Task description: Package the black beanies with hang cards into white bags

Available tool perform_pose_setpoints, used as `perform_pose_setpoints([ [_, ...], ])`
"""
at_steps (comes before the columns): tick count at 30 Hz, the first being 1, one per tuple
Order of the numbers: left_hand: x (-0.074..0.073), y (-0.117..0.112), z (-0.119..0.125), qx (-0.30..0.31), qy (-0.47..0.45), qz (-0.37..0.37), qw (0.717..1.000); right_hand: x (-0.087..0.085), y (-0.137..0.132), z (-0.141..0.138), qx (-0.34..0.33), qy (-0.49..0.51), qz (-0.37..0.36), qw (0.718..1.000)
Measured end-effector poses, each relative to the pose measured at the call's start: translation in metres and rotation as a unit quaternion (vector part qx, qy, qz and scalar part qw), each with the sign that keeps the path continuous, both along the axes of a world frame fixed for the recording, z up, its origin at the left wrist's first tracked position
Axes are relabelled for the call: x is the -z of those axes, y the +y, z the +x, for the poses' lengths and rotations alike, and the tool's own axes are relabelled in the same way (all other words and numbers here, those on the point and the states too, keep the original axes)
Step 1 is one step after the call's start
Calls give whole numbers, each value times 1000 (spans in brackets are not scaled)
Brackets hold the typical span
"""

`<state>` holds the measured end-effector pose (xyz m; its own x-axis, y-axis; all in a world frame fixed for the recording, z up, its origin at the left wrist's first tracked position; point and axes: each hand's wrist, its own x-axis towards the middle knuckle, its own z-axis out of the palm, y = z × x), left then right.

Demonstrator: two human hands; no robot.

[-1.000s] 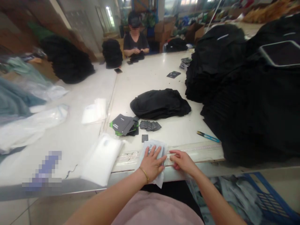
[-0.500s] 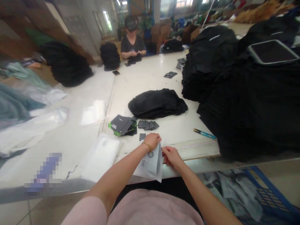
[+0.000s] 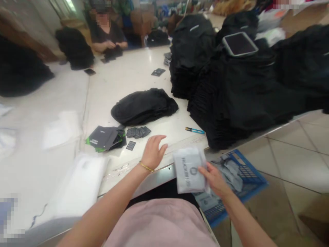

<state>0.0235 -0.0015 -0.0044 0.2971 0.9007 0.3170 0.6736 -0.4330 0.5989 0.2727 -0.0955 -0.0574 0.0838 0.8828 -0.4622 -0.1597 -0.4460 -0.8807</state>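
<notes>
My right hand [image 3: 214, 178] grips a printed plastic bag [image 3: 189, 169] by its right edge, just off the table's front edge. The bag looks flat and filled, with grey lettering and a round logo. Over the table, my left hand [image 3: 154, 151] holds nothing, its fingers and thumb apart. Near it lie a small dark label [image 3: 131, 145], a row of similar labels [image 3: 138, 132] and a stack of black cards with green edges [image 3: 104, 138]. Behind these rests a low pile of folded black garments [image 3: 145, 106].
Tall black garment stacks [image 3: 231, 92] stand at right, a phone [image 3: 240, 44] on top. A blue-handled cutter [image 3: 194, 130] lies beside them. Below the table edge, a blue crate [image 3: 253, 180] holds similar bags. White plastic bags [image 3: 79, 181] lie at left. Another person [image 3: 108, 34] works across the table.
The plastic bag has moved right, off the table's front edge towards the crate, in my right hand. My left hand has let go of it and opened. The view has swung right.
</notes>
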Motion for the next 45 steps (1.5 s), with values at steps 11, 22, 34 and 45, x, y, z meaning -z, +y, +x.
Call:
perform_pose_setpoints([
  [11,47,18,-77,-32,136,4,990,100,-84,80,290,112,-239,920],
  [22,22,162,-137,-197,277,-27,940,-16,113,-32,-134,-120,101,978],
  [34,13,171,-184,-170,278,-74,942,-3,353,-111,-90,-453,333,822],
  [45,-70,92,-167,-197,78,184,960,-83,261,-73,84,-378,458,801],
])
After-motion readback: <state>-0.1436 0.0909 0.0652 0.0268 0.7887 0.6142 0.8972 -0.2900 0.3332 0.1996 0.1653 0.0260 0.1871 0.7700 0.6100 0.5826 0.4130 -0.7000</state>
